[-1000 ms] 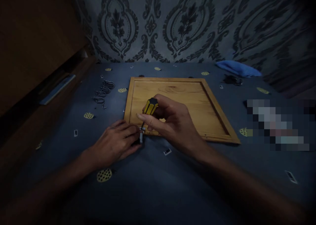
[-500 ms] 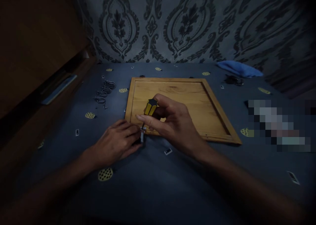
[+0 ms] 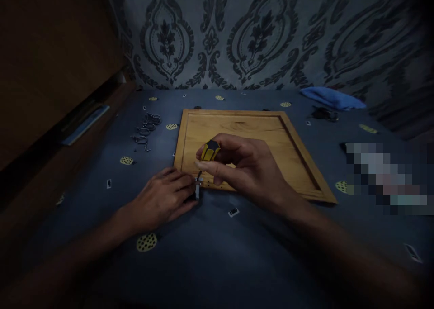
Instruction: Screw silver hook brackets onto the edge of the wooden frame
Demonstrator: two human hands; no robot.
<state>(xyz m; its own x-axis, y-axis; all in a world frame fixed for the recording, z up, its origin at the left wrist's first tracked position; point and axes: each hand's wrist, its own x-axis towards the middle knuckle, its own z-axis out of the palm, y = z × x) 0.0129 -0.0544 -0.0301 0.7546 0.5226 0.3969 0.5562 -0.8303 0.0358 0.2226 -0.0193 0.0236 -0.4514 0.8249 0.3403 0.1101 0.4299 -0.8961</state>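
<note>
A square wooden panel with a raised frame lies flat on a blue patterned cloth. My right hand is closed round a yellow and black screwdriver, whose tip points down at the panel's near left edge. A small metal fitting sits at that edge under the tip. My left hand lies on the cloth with its fingers pinched on this fitting.
Several metal hooks lie on the cloth left of the panel. A folded blue cloth and a dark object sit at the back right. A wooden cabinet stands on the left, patterned wallpaper behind.
My right hand has turned slightly on the screwdriver handle, fingers shifting. The view has drifted a little; my left hand stays on the fitting.
</note>
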